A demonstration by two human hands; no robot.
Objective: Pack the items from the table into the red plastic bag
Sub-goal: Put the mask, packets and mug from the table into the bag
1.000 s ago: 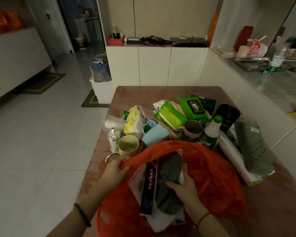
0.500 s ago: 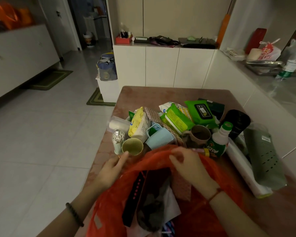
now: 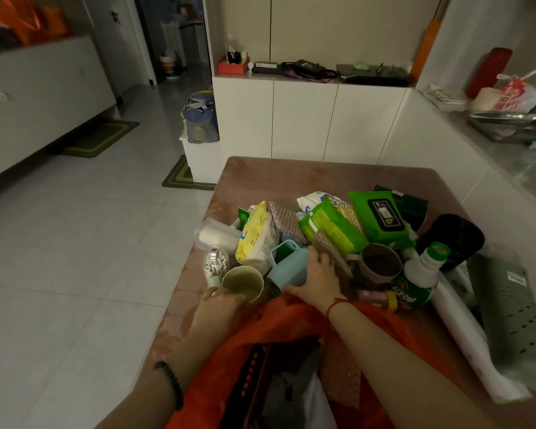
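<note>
The red plastic bag (image 3: 294, 323) lies open at the table's near edge, with dark and white packets inside. My left hand (image 3: 218, 309) pinches its left rim, right beside a yellow-green cup (image 3: 243, 281). My right hand (image 3: 317, 275) reaches over the bag and wraps around a light-blue box (image 3: 287, 263) in the pile. Around it lie a yellow tissue pack (image 3: 256, 236), a jar of cotton swabs (image 3: 215, 264), green wipe packs (image 3: 378, 215), a brown mug (image 3: 381, 263) and a green-capped bottle (image 3: 416, 281).
The brown table (image 3: 291, 174) is bare at its far end. A white roll (image 3: 464, 339) and a grey-green perforated pack (image 3: 511, 317) lie on the right. White cabinets stand behind, a counter to the right, tiled floor to the left.
My right hand has left the bag's mouth and moved forward onto the light-blue box. My left hand stays at the bag's left rim.
</note>
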